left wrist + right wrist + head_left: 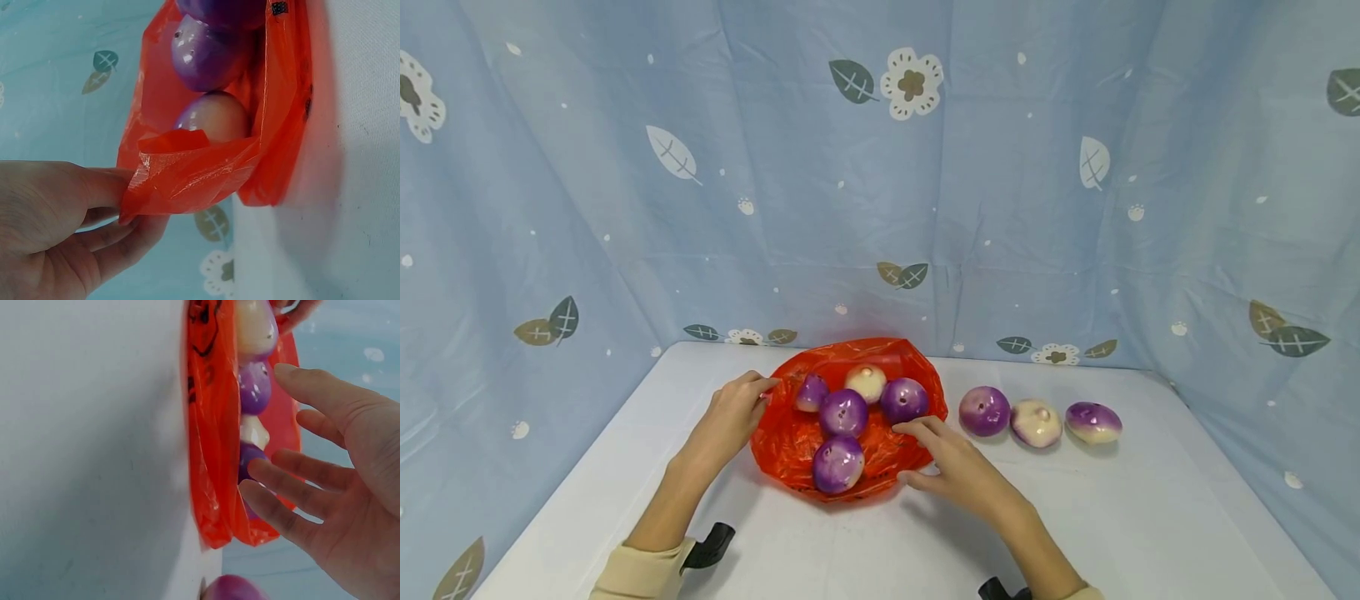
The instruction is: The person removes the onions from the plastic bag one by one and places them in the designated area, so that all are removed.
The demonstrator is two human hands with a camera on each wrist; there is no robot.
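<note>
A red plastic bag (790,433) lies spread open on the table, with several glossy purple-and-white onions (838,464) inside. My left hand (730,417) holds the bag's left edge; in the left wrist view that hand (75,225) pinches the red plastic between thumb and fingers. At the bag's right side is my right hand (958,475), fingers spread and holding nothing. The right wrist view shows the same hand (344,481) with fingers extended near the bag's rim; whether it touches the plastic I cannot tell.
To the right of the bag, three more onions stand in a row: a purple one (984,411), a pale one (1037,423) and a two-toned one (1093,422). Behind the white table (1150,500) hangs a blue patterned curtain (820,208).
</note>
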